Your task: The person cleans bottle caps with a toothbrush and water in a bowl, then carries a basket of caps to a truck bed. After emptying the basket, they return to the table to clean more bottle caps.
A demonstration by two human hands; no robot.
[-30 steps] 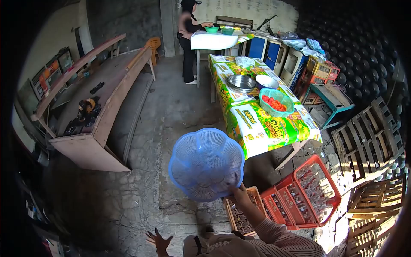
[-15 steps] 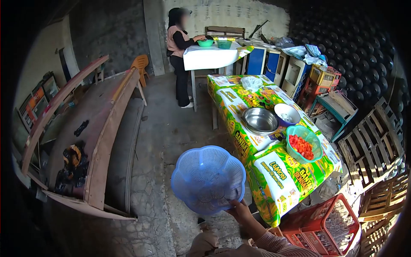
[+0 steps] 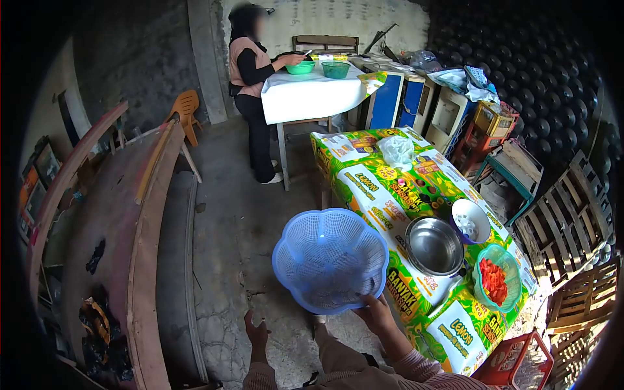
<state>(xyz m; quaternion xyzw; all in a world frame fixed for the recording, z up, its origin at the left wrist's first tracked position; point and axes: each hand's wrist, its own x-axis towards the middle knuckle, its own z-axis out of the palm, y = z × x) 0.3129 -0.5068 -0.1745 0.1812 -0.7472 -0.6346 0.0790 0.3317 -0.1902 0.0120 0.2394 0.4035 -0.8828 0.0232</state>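
A blue plastic basket (image 3: pixel 330 260) with small holes and a scalloped rim is held out over the floor. My right hand (image 3: pixel 375 313) grips its lower right rim, with the thumb inside. To the left and below the basket, my left hand (image 3: pixel 257 328) is raised with its fingers apart and holds nothing. Right of the basket, on a table with a green and yellow cover (image 3: pixel 416 302), are a steel bowl (image 3: pixel 434 246), a white and purple bowl (image 3: pixel 470 221) with pale pieces, and a green basket (image 3: pixel 511 261) of red pieces.
A person (image 3: pixel 250 84) stands at a white-covered table (image 3: pixel 312 101) with green bowls. At left is a long wooden bench (image 3: pixel 140 260) with black plastic. An orange chair (image 3: pixel 186 114), red crates (image 3: pixel 517 364) and wooden pallets (image 3: pixel 565 208) stand around.
My left hand has come into view at the bottom. The basket, in my right hand, is slightly further right. The view has moved closer to the tables, and the other person's hands are raised higher.
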